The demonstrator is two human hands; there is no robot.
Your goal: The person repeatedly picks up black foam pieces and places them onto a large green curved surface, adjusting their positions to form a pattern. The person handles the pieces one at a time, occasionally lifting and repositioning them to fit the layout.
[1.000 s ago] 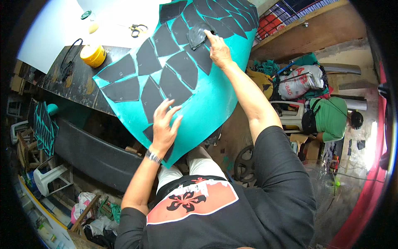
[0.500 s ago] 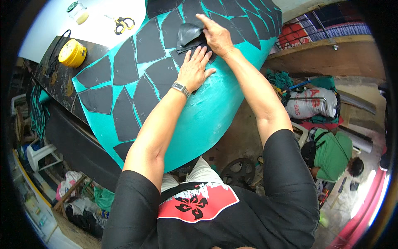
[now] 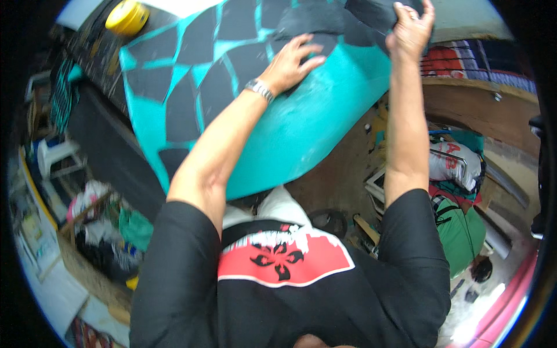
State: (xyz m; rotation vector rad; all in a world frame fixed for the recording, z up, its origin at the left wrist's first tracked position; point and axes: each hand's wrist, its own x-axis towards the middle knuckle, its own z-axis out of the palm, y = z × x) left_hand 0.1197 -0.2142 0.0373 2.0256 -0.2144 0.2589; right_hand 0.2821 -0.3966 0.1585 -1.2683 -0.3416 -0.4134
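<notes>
A teal sheet (image 3: 290, 156) lies in front of me, covered with several black cut pieces (image 3: 200, 35). My left hand (image 3: 290, 66) rests on it with the fingers apart, just below a loose-looking black piece (image 3: 310, 22). At the upper right, my right hand (image 3: 411, 32) is raised by the sheet's far right end. Its fingers are bent at the edge of a dark piece (image 3: 374, 14) that spreads out beside and behind the hand. Blur and the picture's edge partly hide this grip.
A yellow tub (image 3: 127, 17) stands on the dark bench at the upper left. A white stool (image 3: 58, 156) and piled bags lie at the lower left. At the right are a wooden board (image 3: 481, 104), a stuffed white sack (image 3: 455, 161) and a bent-over person in green (image 3: 461, 235).
My right hand has gone from beside my left hand, near the folded black piece, out to the far right. The left hand stays on the sheet. The whole view has shifted.
</notes>
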